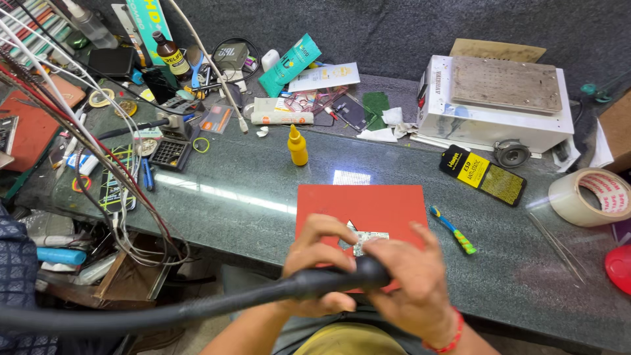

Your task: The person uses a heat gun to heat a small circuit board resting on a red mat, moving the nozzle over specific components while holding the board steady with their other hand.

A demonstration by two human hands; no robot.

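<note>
— Black hose (197, 309): where, pointing which way?
— Near edge, over the red mat (388, 200); long axis left to right, tip (378, 271) aimed right.
— Fingers?
— Left hand (322, 260) curled around hose; right hand (414, 283) fingers spread over tip, touching small circuit board (370, 238); toothbrush (453, 230) right.

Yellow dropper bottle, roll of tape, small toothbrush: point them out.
Yellow plastic dropper bottle (298, 147): head view, on its body.
Wide roll of clear tape (581, 204): head view, on its outer wall.
Small blue-and-green toothbrush (455, 231): head view, mid-handle.
</note>
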